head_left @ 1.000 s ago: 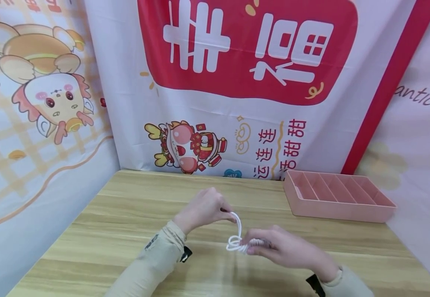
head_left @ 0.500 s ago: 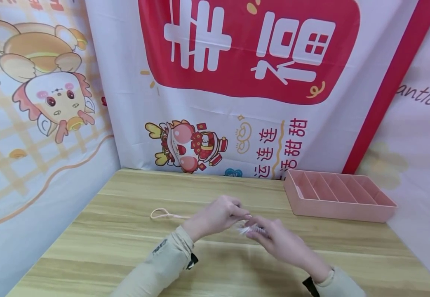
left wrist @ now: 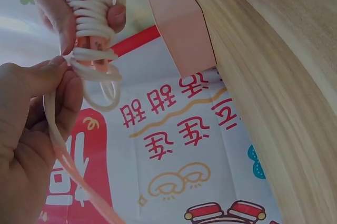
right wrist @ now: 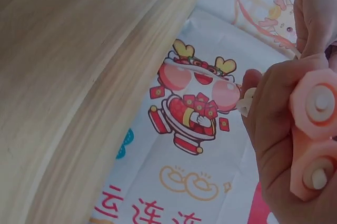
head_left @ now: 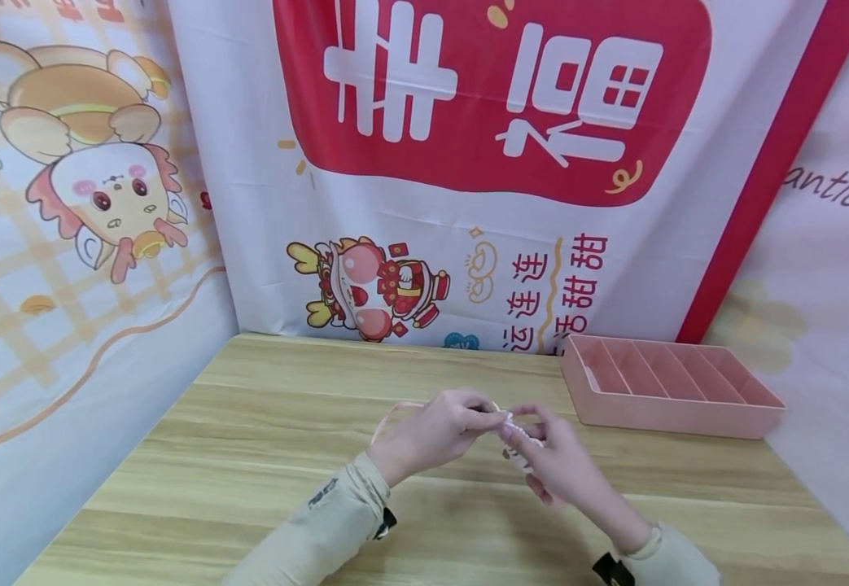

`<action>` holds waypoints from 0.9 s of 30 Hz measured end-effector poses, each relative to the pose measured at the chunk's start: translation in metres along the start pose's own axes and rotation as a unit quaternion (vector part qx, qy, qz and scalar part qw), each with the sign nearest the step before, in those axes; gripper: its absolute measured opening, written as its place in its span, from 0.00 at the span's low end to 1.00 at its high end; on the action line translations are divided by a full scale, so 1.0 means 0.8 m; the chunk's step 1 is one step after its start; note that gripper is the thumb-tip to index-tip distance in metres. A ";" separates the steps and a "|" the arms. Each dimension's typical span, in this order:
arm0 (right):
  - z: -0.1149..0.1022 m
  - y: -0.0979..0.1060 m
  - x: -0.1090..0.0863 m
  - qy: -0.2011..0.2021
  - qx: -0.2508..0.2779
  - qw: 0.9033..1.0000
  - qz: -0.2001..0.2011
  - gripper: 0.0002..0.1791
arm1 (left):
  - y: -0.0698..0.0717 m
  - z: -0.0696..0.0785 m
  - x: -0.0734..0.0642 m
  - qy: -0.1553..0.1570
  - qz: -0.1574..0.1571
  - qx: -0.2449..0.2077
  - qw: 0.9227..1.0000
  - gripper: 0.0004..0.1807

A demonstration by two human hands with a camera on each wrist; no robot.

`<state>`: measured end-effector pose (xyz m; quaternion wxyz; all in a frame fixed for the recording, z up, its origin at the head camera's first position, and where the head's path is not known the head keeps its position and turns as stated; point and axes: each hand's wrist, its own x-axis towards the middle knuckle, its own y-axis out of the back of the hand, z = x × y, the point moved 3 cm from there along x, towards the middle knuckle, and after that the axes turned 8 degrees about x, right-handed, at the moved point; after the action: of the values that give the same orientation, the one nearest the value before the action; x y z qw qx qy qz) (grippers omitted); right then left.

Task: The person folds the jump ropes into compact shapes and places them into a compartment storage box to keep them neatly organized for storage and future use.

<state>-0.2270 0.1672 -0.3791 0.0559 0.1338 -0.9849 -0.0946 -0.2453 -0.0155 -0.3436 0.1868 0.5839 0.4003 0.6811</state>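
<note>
A jump rope has its white cord wound in several turns [left wrist: 89, 10] round two pink handles [right wrist: 301, 147]. My right hand [head_left: 566, 464] holds this bundle, and the octagonal handle ends show beside the palm in the right wrist view. With thumb and fingers, my left hand [head_left: 431, 433] pinches the loose cord [left wrist: 50, 110] close to the wraps. That cord turns pink [left wrist: 87, 184] as it trails away below the left hand. In the head view a thin pink stretch of cord [head_left: 392, 411] arcs behind the left wrist. Both hands meet above the table, fingertips almost touching.
A pink box with several divided compartments [head_left: 669, 419] stands at the table's back right corner. The wooden table [head_left: 270, 456] ends against printed cloth [head_left: 263, 203] at the back, and more cloth hangs at both sides.
My left hand has come right and down to the bundle, after drawing a cord loop up and round. My right hand has turned and risen slightly. The trailing cord has shifted right.
</note>
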 end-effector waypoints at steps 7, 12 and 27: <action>-0.006 -0.001 -0.002 -0.008 0.107 0.994 0.009 0.26 | 0.003 0.004 0.003 -0.036 0.063 0.055 0.996 0.17; -0.007 -0.003 -0.005 -0.026 0.185 0.982 0.012 0.28 | 0.007 0.006 0.003 -0.054 0.080 0.110 0.989 0.21; -0.008 0.001 -0.002 -0.038 0.292 0.956 -0.006 0.24 | 0.013 0.014 0.008 -0.079 0.102 0.077 0.989 0.23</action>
<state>-0.2249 0.1670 -0.3729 -0.0239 0.1470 -0.9701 0.1916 -0.2342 -0.0136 -0.3314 0.1019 0.6859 0.3738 0.6160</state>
